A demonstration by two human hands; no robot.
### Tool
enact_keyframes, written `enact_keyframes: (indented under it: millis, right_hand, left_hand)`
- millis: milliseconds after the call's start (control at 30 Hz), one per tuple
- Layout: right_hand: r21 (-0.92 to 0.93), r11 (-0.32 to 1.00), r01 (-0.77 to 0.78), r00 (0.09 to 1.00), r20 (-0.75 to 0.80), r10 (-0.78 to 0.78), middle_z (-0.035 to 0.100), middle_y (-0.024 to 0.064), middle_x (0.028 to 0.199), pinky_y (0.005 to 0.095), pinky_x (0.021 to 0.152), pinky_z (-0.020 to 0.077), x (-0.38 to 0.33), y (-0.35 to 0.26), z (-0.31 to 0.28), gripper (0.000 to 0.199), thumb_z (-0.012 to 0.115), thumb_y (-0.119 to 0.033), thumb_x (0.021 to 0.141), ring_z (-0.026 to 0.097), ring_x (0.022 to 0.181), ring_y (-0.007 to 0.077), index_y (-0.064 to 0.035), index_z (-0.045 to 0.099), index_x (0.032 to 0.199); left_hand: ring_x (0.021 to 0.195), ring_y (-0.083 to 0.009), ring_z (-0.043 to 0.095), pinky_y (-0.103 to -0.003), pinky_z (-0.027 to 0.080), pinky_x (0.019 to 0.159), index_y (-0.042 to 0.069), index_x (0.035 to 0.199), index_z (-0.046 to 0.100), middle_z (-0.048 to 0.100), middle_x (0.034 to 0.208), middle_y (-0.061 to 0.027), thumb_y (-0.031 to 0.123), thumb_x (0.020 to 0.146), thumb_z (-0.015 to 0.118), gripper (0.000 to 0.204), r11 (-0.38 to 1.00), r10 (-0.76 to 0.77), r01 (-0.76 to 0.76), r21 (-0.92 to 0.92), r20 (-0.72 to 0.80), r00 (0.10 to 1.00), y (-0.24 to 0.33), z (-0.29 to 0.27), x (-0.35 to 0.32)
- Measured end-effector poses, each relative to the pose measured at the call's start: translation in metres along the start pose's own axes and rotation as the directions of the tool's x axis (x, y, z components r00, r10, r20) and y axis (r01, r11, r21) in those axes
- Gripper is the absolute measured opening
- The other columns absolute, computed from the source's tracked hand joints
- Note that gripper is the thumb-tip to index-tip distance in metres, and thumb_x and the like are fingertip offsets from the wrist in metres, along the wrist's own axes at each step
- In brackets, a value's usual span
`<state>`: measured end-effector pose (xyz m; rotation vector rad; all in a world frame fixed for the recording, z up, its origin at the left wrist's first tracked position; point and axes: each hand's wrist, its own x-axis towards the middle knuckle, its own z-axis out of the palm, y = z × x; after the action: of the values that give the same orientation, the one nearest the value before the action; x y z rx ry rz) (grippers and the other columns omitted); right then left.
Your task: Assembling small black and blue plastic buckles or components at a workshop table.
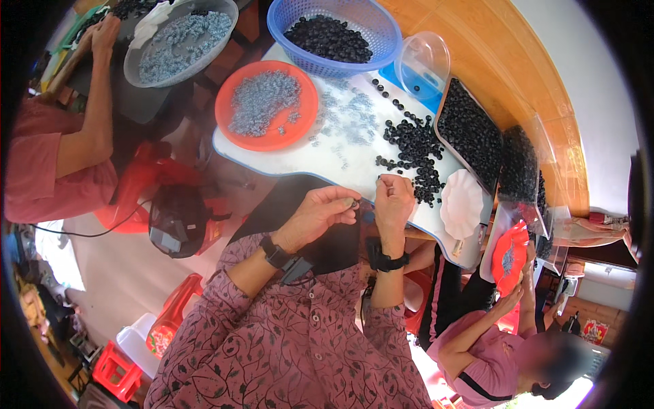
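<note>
Just beyond the near edge of the white table [272, 160], my two hands are held close together but apart. My left hand [320, 213] is closed, thumb and fingertips pinching a small dark round part [355, 204]. My right hand [395, 203] is also closed, fingers curled in, with a tiny black bit showing at the fingertips; its kind is hidden. Loose small black round parts [415, 146] lie scattered beyond my right hand. Farther left, an orange-red plate [225, 123] holds a heap of small grey-blue metallic pieces [262, 102], with more of them strewn beside it.
A blue basket [381, 51] of black parts stands at the back, near a clear plastic tub [426, 58]. At right are a tray of black parts [470, 129] and a white scalloped dish [461, 204]. Co-workers sit left and right, one holding a red dish [507, 255].
</note>
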<state>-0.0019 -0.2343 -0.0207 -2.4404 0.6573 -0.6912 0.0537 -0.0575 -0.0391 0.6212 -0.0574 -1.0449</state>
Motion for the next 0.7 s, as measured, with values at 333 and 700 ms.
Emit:
enact_keyframes:
  millis: [333, 700]
  right_hand:
    - [-0.021, 1.000, -0.013, 0.999, 0.035, 0.014, 0.064, 0.0151, 0.088, 0.0393, 0.067, 0.0502, 0.001, 0.003, -0.003, 0.012, 0.065, -0.007, 0.084, 0.063, 0.075, 0.0306, -0.0016, 0.068, 0.095]
    - [-0.161, 0.977, 0.140, 0.990, 0.047, -0.134, 0.059, 0.0121, 0.087, 0.0395, 0.065, 0.0501, 0.002, -0.007, -0.002, 0.008, 0.064, -0.005, 0.083, 0.062, 0.074, 0.0314, -0.0054, 0.064, 0.092]
  left_hand:
    - [0.085, -0.0139, 0.067, -0.030, 0.056, 0.082, -0.002, 0.118, 0.062, 0.067, 0.102, -0.0080, 0.011, 0.096, 0.059, 0.025, 0.999, 0.023, -0.023, -0.034, 0.024, 0.999, 0.002, -0.002, -0.003]
    - [0.085, -0.0127, 0.064, -0.029, 0.056, 0.081, -0.001, 0.117, 0.063, 0.066, 0.100, -0.0067, 0.011, 0.097, 0.058, 0.024, 0.998, 0.068, -0.068, -0.008, -0.016, 0.998, 0.010, 0.001, -0.006]
